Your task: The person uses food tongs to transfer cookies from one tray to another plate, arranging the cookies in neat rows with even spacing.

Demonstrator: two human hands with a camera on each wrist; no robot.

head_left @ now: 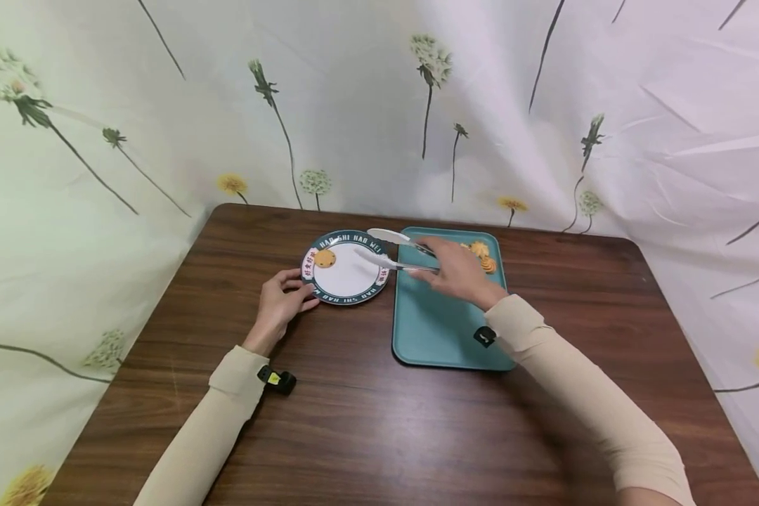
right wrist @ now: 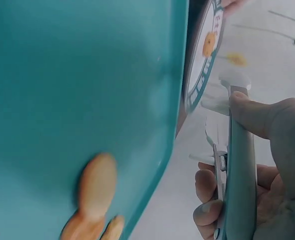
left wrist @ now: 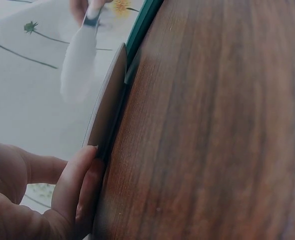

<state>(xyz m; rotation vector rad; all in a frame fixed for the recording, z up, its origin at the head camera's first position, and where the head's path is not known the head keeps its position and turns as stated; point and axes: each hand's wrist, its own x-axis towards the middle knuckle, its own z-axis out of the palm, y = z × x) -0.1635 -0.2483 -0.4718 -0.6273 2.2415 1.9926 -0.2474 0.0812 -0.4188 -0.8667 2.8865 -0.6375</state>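
Observation:
At the plate's near left edge, my left hand (head_left: 280,306) grips the rim of a round white plate (head_left: 348,280) with a dark green lettered border. One round cookie (head_left: 325,259) lies on the plate's left side. My right hand (head_left: 458,270) holds white-tipped tongs (head_left: 372,258) above the plate's right part; their tips are spread, with nothing seen between them. In the right wrist view, thumb and fingers wrap the tongs' handle (right wrist: 241,175). To the right is a teal tray (head_left: 430,323), with several cookies (head_left: 479,249) at its far right, partly hidden by the hand.
Both plate and tray rest on a dark brown wooden table (head_left: 341,422), the tray close beside the plate's right edge. A pale curtain (head_left: 354,105) printed with dandelions hangs right behind the table's far edge and along its sides.

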